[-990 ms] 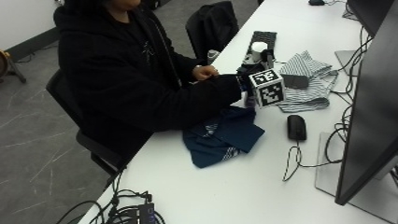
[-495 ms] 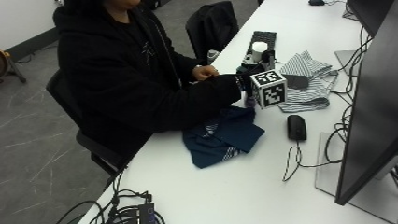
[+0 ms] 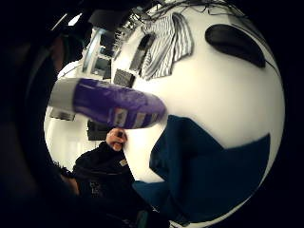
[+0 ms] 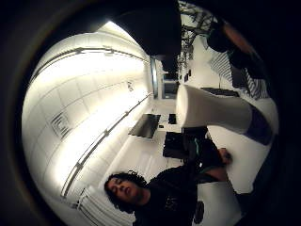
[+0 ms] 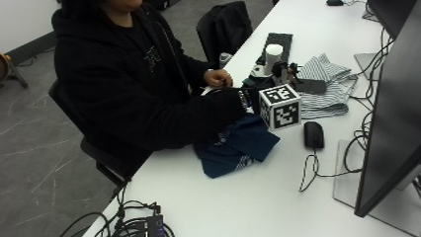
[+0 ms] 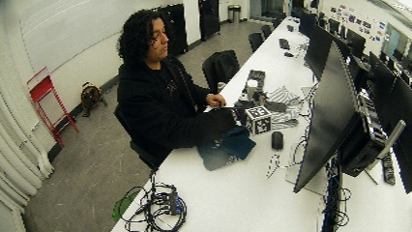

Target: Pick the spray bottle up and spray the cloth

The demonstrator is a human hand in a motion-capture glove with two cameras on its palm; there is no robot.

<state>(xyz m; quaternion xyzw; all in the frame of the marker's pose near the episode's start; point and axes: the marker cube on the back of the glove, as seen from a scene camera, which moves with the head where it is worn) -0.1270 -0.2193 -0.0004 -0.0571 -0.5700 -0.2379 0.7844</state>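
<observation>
Holding the spray bottle (image 3: 111, 103) in my curled right hand (image 5: 231, 102), I keep it up over the blue cloth (image 5: 238, 146). Past the cloth's far edge sit a black mouse (image 5: 314, 134) and a striped cloth (image 5: 327, 84), with bare white table (image 5: 263, 197) beside it.

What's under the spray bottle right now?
The spray bottle is in the air by the gloved right hand, above the dark blue cloth on the white table. The grip on the bottle is hidden by the marker cube, and the arm covers part of the cloth.
</observation>
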